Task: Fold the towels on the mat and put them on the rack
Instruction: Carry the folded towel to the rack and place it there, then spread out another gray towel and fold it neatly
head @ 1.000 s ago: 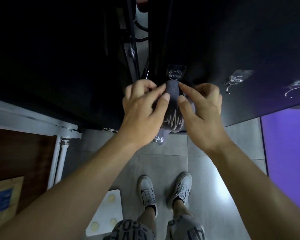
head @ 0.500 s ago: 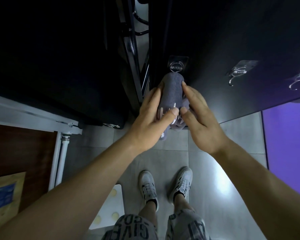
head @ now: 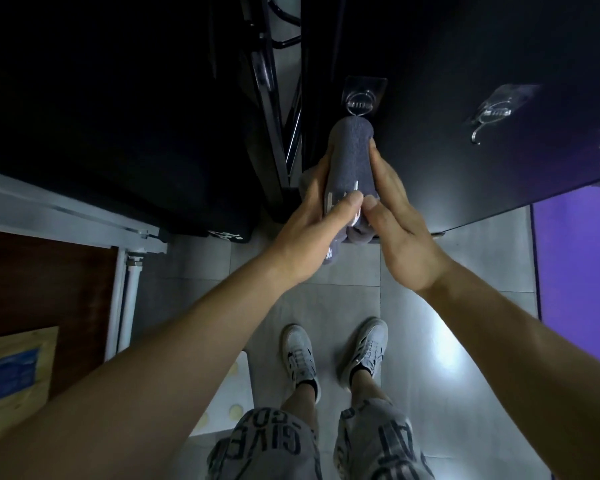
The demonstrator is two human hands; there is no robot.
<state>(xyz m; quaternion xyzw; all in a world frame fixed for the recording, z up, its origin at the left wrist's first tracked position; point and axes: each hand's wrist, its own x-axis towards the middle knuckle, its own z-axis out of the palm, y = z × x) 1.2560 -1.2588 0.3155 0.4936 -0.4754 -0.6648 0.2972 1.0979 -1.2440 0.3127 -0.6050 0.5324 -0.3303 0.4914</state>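
A folded grey towel (head: pixel 352 150) with a pale zigzag pattern hangs from a clear stick-on hook (head: pixel 362 98) on a dark wall panel. My left hand (head: pixel 312 216) lies along the towel's left side, thumb on its front. Along the right side lies my right hand (head: pixel 392 216), fingers straight against the cloth, thumb tip close to the left thumb. The towel's lower end is partly hidden behind both hands.
Two more clear hooks (head: pixel 492 114) hang bare further right on the same panel. A purple mat (head: pixel 579 265) lies on the tiled floor at right. A white table frame (head: pixel 84 216) stands at left, a black metal rack (head: pixel 267 64) behind.
The towel has come to hang below the hook. Both hands slid down from its top and now lie flat along its sides.
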